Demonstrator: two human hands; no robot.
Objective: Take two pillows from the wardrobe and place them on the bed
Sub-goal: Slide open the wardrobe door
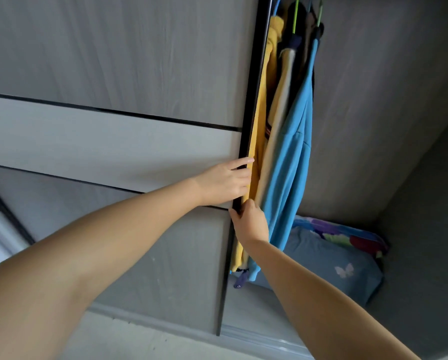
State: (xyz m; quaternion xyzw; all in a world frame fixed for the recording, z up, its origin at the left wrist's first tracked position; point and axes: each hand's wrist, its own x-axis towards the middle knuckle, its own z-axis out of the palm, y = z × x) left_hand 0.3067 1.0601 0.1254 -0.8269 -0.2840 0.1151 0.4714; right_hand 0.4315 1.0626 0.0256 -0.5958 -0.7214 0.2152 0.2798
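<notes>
Both hands hold the black edge of the grey sliding wardrobe door (145,157). My left hand (226,181) curls its fingers around that edge from the front. My right hand (251,222) grips the same edge just below, from the inside. The wardrobe stands partly open. On its floor lies a blue pillow (331,266) with a white butterfly print. Behind it, a colourful flowered pillow (347,235) shows only along its top. Hanging clothes cover the left part of both pillows.
Yellow (263,105), beige and blue garments (293,157) hang on hangers in the opening, right beside my hands. The grey inner wall of the wardrobe (389,105) closes the right side. A pale floor (129,341) lies below the door.
</notes>
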